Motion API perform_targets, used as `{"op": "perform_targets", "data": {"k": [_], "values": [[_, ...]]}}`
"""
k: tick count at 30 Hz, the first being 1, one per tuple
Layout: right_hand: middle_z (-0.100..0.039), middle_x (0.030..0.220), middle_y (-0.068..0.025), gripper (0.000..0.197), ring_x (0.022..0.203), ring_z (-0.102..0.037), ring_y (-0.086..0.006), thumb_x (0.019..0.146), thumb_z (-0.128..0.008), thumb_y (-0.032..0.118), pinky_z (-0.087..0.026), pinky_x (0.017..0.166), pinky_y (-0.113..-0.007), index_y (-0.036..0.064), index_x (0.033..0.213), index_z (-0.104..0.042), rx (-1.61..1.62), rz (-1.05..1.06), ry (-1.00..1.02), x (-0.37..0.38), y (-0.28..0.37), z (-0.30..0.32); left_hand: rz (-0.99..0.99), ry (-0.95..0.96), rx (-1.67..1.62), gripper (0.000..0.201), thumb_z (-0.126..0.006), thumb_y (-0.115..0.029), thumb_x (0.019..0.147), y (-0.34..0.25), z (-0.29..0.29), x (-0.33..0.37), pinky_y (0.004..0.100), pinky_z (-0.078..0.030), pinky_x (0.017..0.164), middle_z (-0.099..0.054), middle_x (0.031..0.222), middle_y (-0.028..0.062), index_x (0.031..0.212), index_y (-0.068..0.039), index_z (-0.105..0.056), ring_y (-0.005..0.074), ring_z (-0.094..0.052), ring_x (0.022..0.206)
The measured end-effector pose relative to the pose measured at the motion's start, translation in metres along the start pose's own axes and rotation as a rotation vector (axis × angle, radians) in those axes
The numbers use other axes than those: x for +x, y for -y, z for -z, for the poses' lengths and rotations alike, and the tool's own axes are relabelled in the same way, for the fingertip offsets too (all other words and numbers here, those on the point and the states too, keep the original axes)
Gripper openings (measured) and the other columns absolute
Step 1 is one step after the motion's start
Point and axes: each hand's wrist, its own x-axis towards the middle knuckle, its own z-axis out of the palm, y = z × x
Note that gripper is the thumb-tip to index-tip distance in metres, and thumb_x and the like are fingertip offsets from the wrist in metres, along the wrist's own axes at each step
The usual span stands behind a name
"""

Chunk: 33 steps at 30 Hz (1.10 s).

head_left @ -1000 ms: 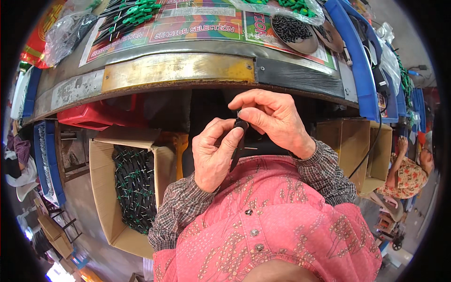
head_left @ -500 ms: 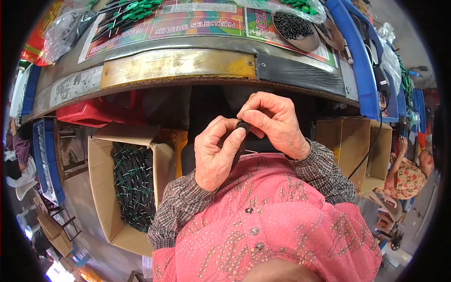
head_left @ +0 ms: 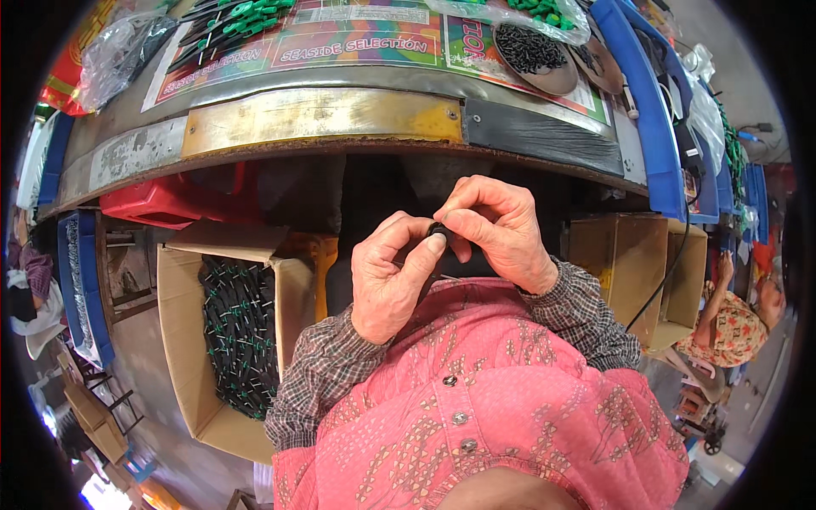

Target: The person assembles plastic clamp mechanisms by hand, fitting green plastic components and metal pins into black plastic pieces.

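the left hand (head_left: 387, 276) pinches a small black piece (head_left: 438, 231) between thumb and forefinger; the right hand (head_left: 501, 236), thumb and forefinger drawn nearly together, is just beside its top, and whether it grips anything cannot be told. left of the hands, a cardboard box (head_left: 181, 340) holds black-and-green pieces (head_left: 240, 331); beyond them is a worktable (head_left: 319, 123).

Through the head camera I see my left hand (head_left: 387, 276) pinching with thumb and forefinger, and my right hand (head_left: 501, 229) pinching just beside it, wrists angled inward, left forearm (head_left: 327, 382) and right forearm (head_left: 586, 314) converging from below.
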Motion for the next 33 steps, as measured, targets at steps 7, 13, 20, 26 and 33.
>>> {"op": "perform_targets", "data": {"k": [7,13,20,26,33], "values": [[-0.061,0.076,-0.0025,0.009,0.059,-0.055,-0.0054,0.092,-0.062,0.007,-0.045,0.051,-0.019,-0.0012,0.089,-0.062,0.057,-0.033,0.031,-0.001,-0.004,0.003,-0.070,0.050,0.077,0.009,-0.061,-0.006,0.087,-0.003,0.003,0.003,0.0251,-0.042,0.062,-0.057,0.074,0.0026,0.090,0.002,-0.066,0.0094,-0.049,0.069],[-0.061,0.075,-0.0022,0.009,0.058,-0.055,-0.0054,0.092,-0.061,0.007,-0.045,0.051,-0.019,-0.0013,0.089,-0.062,-0.023,-0.054,0.059,0.004,0.002,0.004,-0.058,0.073,0.156,0.013,-0.061,-0.010,0.090,-0.006,0.007,0.002,0.0234,-0.039,0.065,-0.057,0.079,0.0034,0.091,0.003,-0.065,0.0089,-0.049,0.073],[-0.061,0.075,-0.0016,0.011,0.058,-0.054,-0.0054,0.093,-0.060,0.010,-0.044,0.051,-0.019,-0.0012,0.091,-0.063,-0.003,-0.093,0.112,0.011,0.003,0.006,-0.071,0.056,0.190,0.015,-0.063,-0.013,0.090,-0.003,0.009,0.006,0.0244,-0.039,0.061,-0.054,0.075,0.0036,0.090,0.002,-0.064,0.0098,-0.048,0.068],[-0.061,0.077,-0.0009,0.013,0.058,-0.053,-0.0046,0.092,-0.061,0.011,-0.044,0.052,-0.019,-0.0016,0.096,-0.064,0.017,-0.102,0.137,0.013,0.005,0.005,-0.055,0.057,0.127,0.017,-0.061,-0.015,0.092,-0.002,0.010,0.007,0.0240,-0.039,0.062,-0.054,0.076,0.0024,0.088,0.002,-0.063,0.0088,-0.048,0.069],[-0.061,0.078,-0.0003,0.010,0.060,-0.055,-0.0044,0.091,-0.062,0.008,-0.046,0.052,-0.019,-0.0013,0.094,-0.063,-0.053,-0.164,0.106,0.011,0.013,0.005,-0.050,0.008,0.093,0.014,-0.063,-0.012,0.090,0.002,0.009,0.009,0.0255,-0.041,0.058,-0.053,0.072,0.0041,0.085,0.001,-0.062,0.0107,-0.050,0.064]]}}
